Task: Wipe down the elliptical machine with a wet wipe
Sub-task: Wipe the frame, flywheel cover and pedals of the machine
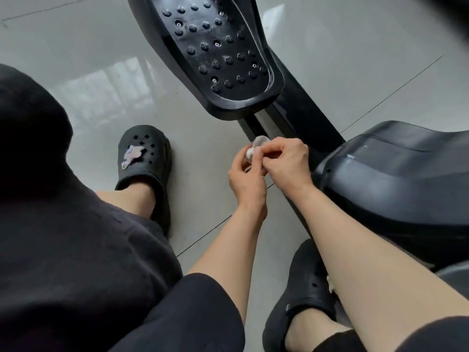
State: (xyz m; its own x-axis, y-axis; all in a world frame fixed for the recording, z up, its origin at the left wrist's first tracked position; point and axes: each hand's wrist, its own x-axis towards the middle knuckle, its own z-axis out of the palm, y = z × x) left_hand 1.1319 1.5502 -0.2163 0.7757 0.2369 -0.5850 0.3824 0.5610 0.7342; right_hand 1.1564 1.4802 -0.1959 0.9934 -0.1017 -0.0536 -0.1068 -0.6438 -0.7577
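Both hands meet low over the floor, and between their fingertips sits the wet wipe [256, 149], a small crumpled whitish wad with a rounded flap sticking up past the knuckles. The left hand [247, 179] comes up from below with its fingers curled and its thumb and forefinger pinching the wad's near side; the right hand [286, 162] reaches across from the right, its fingers bent over and pinching the same wad from above (most of the wipe is hidden under those fingers, so its full shape cannot be told). Just beyond the fingertips runs the black rail [299, 115] of the elliptical machine, and the wipe's raised flap overlaps the rail's near edge in the view, though whether it touches cannot be told. Farther past the fingers, above the rail, lies the studded black pedal [215, 52], well apart from both hands. To the right of the right hand's knuckles, close by, swells a glossy black housing [393, 179] with a few pale smears on top. Left of the left hand's fingers, set apart on the grey tiled floor [76, 59], stands a black clog [143, 161] bearing a small charm; a second black clog [302, 290] sits under the right forearm.
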